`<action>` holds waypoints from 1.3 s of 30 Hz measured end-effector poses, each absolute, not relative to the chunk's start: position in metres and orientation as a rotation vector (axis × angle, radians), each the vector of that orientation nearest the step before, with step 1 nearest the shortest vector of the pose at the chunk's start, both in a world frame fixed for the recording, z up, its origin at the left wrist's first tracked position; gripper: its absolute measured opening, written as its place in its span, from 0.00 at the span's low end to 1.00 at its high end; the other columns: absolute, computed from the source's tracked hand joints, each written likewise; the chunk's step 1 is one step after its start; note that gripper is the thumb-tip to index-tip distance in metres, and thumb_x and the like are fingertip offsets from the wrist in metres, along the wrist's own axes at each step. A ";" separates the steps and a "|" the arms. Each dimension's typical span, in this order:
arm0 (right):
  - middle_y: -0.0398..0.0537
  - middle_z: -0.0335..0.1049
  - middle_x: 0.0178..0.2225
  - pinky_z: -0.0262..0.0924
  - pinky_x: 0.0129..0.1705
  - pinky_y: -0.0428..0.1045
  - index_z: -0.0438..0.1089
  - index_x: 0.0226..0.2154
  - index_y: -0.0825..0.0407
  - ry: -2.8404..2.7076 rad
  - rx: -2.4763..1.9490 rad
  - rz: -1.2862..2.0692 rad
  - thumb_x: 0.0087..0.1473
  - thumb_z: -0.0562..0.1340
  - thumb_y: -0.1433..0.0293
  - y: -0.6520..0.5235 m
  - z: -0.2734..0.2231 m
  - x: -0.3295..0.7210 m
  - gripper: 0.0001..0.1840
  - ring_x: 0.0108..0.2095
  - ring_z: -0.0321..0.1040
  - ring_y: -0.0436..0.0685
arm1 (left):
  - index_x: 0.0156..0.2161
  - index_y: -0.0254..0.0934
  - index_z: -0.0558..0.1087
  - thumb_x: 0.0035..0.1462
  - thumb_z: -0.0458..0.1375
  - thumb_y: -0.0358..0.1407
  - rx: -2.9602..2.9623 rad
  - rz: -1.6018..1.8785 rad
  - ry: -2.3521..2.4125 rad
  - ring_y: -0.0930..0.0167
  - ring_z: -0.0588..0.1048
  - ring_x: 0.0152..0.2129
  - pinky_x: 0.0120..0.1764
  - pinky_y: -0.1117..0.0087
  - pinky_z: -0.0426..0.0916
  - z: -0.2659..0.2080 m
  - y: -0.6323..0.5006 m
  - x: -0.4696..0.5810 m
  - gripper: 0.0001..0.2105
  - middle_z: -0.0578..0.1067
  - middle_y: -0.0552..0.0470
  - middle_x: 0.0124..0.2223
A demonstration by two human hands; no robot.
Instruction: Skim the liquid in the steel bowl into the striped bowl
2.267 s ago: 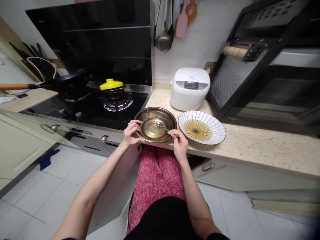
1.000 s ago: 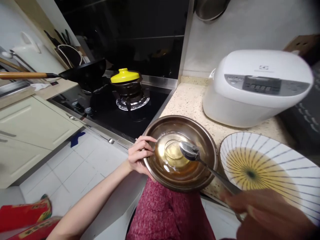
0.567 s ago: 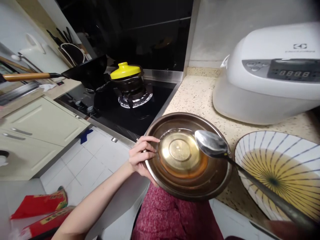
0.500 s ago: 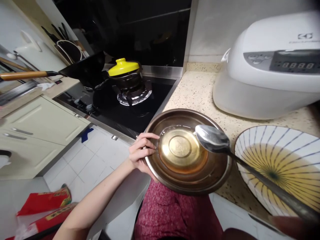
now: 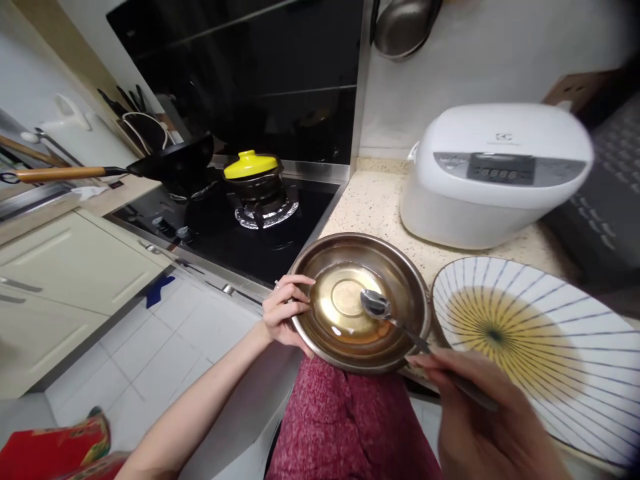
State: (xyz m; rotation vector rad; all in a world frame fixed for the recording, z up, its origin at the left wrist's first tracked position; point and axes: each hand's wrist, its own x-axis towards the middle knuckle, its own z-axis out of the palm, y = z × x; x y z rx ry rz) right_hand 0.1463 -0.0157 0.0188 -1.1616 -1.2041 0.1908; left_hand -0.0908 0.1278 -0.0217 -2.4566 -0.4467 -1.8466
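My left hand [image 5: 287,311] grips the left rim of a round stainless-steel basin [image 5: 336,244], fingers over the edge and thumb beneath. A shallow, yellowish clear liquid [image 5: 325,297] covers the basin's bottom. In my right hand [image 5: 480,407] is a metal spoon [image 5: 376,304], held by its handle. The spoon's bowl is over the right part of the liquid; whether it dips in I cannot tell. Right of the basin stands a white plate with dark radiating lines [image 5: 595,333], holding more yellowish liquid [image 5: 530,333].
A white rice cooker [image 5: 450,217] stands behind the plate on the speckled counter [image 5: 357,207]. On the gas stove [image 5: 240,250] at left sit a pot with a yellow lid [image 5: 250,165] and a black wok [image 5: 175,167], its wooden handle pointing left. A ladle-like pan [image 5: 403,30] hangs on the wall.
My right hand has come into view, and the spoon has gone lower and left over the basin's middle. The basin sits more level. The view has shifted, showing more of the wall and plate.
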 end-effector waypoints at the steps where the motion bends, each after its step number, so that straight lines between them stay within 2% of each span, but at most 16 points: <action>1: 0.44 0.79 0.35 0.72 0.40 0.49 0.78 0.41 0.49 -1.220 -1.140 0.197 0.59 0.66 0.77 -0.010 0.014 0.145 0.10 0.35 0.76 0.53 | 0.33 0.35 0.76 0.57 0.60 0.63 -2.470 -1.836 -0.444 0.59 0.80 0.38 0.35 0.60 0.77 -0.021 0.127 -0.092 0.29 0.72 0.50 0.27; 4: 0.43 0.78 0.35 0.71 0.42 0.49 0.77 0.38 0.48 -1.263 -1.104 0.209 0.60 0.64 0.77 -0.001 0.002 0.145 0.08 0.37 0.76 0.53 | 0.34 0.34 0.77 0.59 0.59 0.63 -2.491 -1.823 -0.408 0.59 0.80 0.38 0.36 0.58 0.77 -0.023 0.128 -0.095 0.29 0.73 0.49 0.28; 7: 0.46 0.77 0.36 0.70 0.37 0.49 0.75 0.36 0.48 -1.259 -1.123 0.286 0.63 0.61 0.75 0.000 -0.005 0.144 0.08 0.37 0.75 0.54 | 0.35 0.34 0.77 0.59 0.60 0.61 -2.480 -1.842 -0.394 0.58 0.80 0.39 0.37 0.57 0.77 -0.026 0.129 -0.096 0.27 0.73 0.49 0.28; 10: 0.46 0.77 0.36 0.70 0.39 0.49 0.75 0.37 0.47 -1.276 -1.097 0.304 0.66 0.58 0.73 -0.002 -0.006 0.143 0.10 0.38 0.74 0.55 | 0.36 0.35 0.77 0.60 0.59 0.60 -2.481 -1.848 -0.361 0.59 0.79 0.38 0.38 0.57 0.76 -0.028 0.131 -0.097 0.26 0.73 0.49 0.29; 14: 0.46 0.77 0.38 0.69 0.40 0.48 0.75 0.39 0.47 -1.302 -1.069 0.310 0.67 0.57 0.71 -0.004 -0.004 0.141 0.10 0.38 0.73 0.53 | 0.37 0.34 0.76 0.63 0.59 0.57 -2.482 -1.807 -0.359 0.61 0.77 0.36 0.36 0.59 0.74 -0.029 0.132 -0.100 0.24 0.74 0.47 0.31; 19: 0.47 0.77 0.39 0.68 0.39 0.47 0.73 0.36 0.48 -1.284 -1.031 0.373 0.69 0.56 0.68 -0.004 -0.005 0.140 0.12 0.38 0.73 0.52 | 0.36 0.34 0.76 0.64 0.57 0.56 -2.495 -1.783 -0.385 0.62 0.76 0.36 0.37 0.60 0.72 -0.030 0.130 -0.102 0.24 0.75 0.45 0.33; 32: 0.45 0.74 0.32 0.67 0.35 0.47 0.72 0.35 0.49 -1.197 -0.964 0.413 0.68 0.56 0.60 0.008 -0.015 0.129 0.15 0.30 0.70 0.52 | 0.30 0.35 0.75 0.62 0.58 0.59 -2.545 -1.840 -0.458 0.63 0.75 0.34 0.38 0.62 0.70 -0.024 0.125 -0.098 0.26 0.73 0.48 0.28; 36: 0.46 0.74 0.34 0.68 0.35 0.47 0.73 0.36 0.49 -1.172 -1.020 0.442 0.65 0.60 0.60 0.010 -0.019 0.129 0.11 0.31 0.71 0.52 | 0.35 0.36 0.80 0.62 0.59 0.58 -2.573 -1.856 -0.501 0.61 0.76 0.37 0.41 0.60 0.70 -0.025 0.120 -0.098 0.24 0.77 0.46 0.33; 39: 0.46 0.74 0.33 0.68 0.34 0.46 0.73 0.36 0.50 -1.133 -1.029 0.454 0.65 0.61 0.60 0.010 -0.017 0.130 0.11 0.30 0.71 0.52 | 0.37 0.38 0.82 0.59 0.63 0.57 -2.563 -1.901 -0.501 0.62 0.76 0.37 0.40 0.61 0.70 -0.027 0.118 -0.097 0.22 0.76 0.48 0.31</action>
